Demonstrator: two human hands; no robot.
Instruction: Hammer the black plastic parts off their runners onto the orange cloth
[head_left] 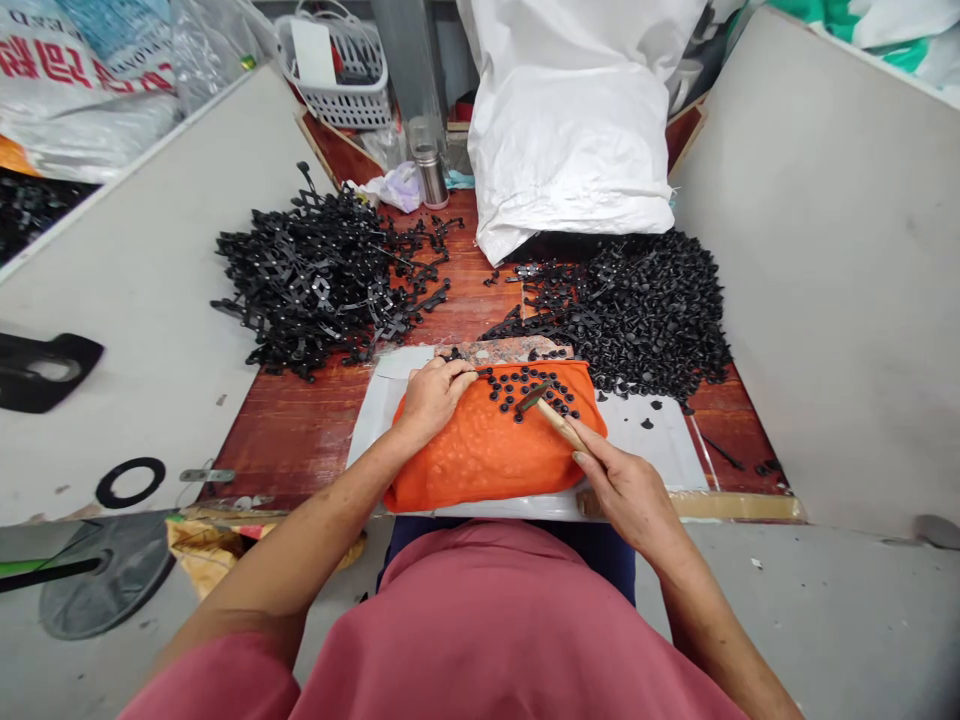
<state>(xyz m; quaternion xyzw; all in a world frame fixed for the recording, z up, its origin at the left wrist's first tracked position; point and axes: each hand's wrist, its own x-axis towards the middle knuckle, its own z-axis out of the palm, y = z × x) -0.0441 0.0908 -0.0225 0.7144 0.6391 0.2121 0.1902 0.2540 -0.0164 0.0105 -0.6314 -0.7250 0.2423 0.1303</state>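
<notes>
My right hand (619, 485) is wrapped round the wooden handle of a small hammer (556, 420), whose dark metal head is over the orange cloth pad (480, 450). Several round black plastic pieces (517, 385) lie scattered on the pad's upper right part. At the pad's upper left edge my left hand (435, 395) has its fingertips pinched together by a small dark piece; what exactly it holds is too small to make out. Beneath the pad lies a white sheet (367, 425) on the red-brown table (289, 435).
To the left rises a tangled heap of black plastic strips (315, 275); to the right is a pile of small black pieces (645, 310). A big white sack (570, 140) stands behind, near a steel flask (430, 175) and a basket (345, 100). Grey panels (817, 280) flank the table.
</notes>
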